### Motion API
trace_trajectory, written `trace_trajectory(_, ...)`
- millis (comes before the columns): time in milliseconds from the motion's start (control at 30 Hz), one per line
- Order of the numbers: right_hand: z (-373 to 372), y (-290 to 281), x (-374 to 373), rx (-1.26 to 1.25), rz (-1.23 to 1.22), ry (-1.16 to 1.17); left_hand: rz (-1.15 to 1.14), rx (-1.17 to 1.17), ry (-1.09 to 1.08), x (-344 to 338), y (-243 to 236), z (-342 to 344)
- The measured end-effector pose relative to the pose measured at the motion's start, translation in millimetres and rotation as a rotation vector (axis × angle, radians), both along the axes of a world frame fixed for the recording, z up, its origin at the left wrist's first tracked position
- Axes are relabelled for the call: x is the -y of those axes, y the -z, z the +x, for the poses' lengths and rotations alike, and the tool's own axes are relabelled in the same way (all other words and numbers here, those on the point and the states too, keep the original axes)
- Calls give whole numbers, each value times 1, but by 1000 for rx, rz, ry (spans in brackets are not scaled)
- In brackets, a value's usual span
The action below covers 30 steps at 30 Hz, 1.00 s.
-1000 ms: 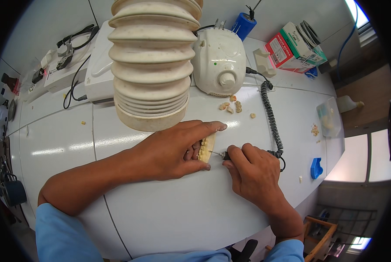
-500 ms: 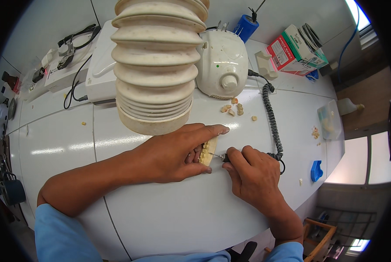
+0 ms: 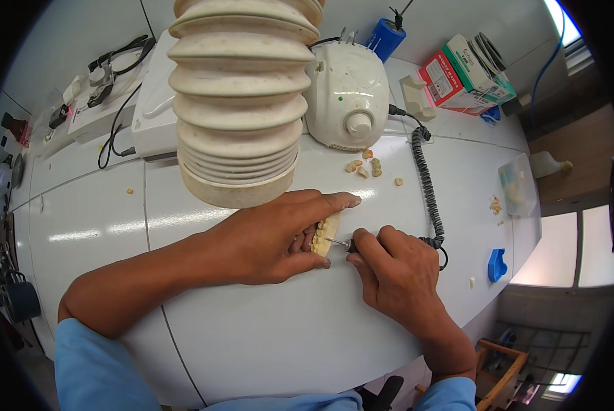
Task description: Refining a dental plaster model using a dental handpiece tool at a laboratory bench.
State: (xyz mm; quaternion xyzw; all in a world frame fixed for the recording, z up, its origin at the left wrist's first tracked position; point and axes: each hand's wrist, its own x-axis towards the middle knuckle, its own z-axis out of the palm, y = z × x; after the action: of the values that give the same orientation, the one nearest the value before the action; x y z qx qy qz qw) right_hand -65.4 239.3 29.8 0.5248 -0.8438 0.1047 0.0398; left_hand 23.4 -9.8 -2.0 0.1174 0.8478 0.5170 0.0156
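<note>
An off-white ribbed hose [image 3: 238, 103] reaches down over the worktop [image 3: 252, 335], its mouth near the person's left hand [image 3: 273, 236]. That hand's grip holds a pale yellow dental cast [image 3: 332, 229] between thumb and fingers. Beyond it, tooth-like pieces [image 3: 376, 166] lie before a cream control unit [image 3: 348, 89]. The right hand's [image 3: 399, 264] grip is closed around a rotary handpiece [image 3: 352, 244], its thin bur [image 3: 340, 242] overlapping the cast; contact is too small to tell. A coiled black cord [image 3: 423, 171] rises beside the right hand.
</note>
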Motion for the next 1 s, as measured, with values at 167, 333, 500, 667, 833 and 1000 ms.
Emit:
trace_trajectory(167, 1, -1, 0, 1, 18, 18, 10, -8, 12, 1, 1, -1)
trace_trajectory(333, 1, -1, 0, 14, 3, 11, 20, -8, 4, 0, 1, 1)
trace_trajectory(500, 0, 4, -3, 67, -74, 31, 7, -38, 3, 1, 3, -1)
trace_trajectory(667, -1, 4, -4, 72, -78, 27, 51, 19, -11, 0, 1, -1)
trace_trajectory(833, -1, 3, -3, 70, -67, -27, 87, 95, -24, 0, 0, -1)
trace_trajectory(1000, 0, 3, -4, 69, -67, -7, 52, 14, -29, 0, 5, -2)
